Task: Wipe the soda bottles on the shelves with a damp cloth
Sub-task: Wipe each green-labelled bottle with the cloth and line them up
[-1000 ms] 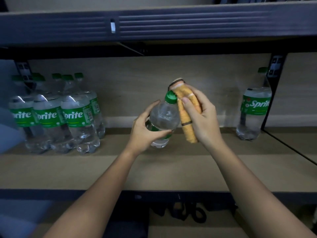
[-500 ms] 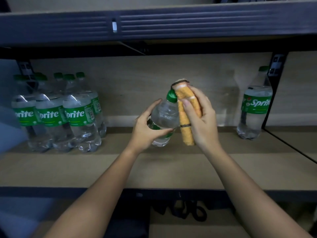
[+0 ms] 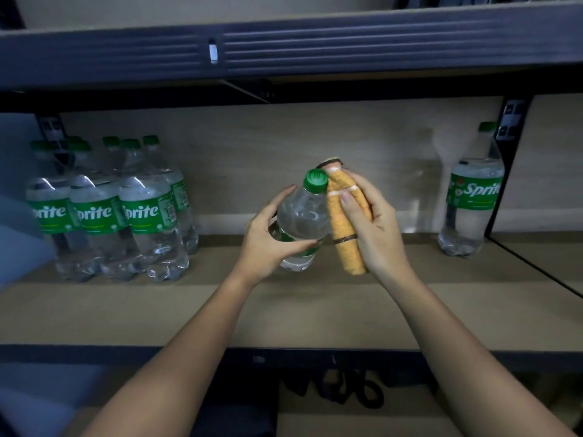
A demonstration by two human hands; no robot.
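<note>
head: cloth (image 3: pixel 345 222) against held bottle (image 3: pixel 301 222)

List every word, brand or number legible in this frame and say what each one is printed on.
"Sprite": green label of the lone bottle at the right of the shelf.
"Sprite", first letter partly cut off: labels of the three front bottles in the left group.
Small print and barcode on those labels: too small to read.
Label of the held bottle: hidden by the left hand.
Orange cloth in the right hand: no text.
</note>
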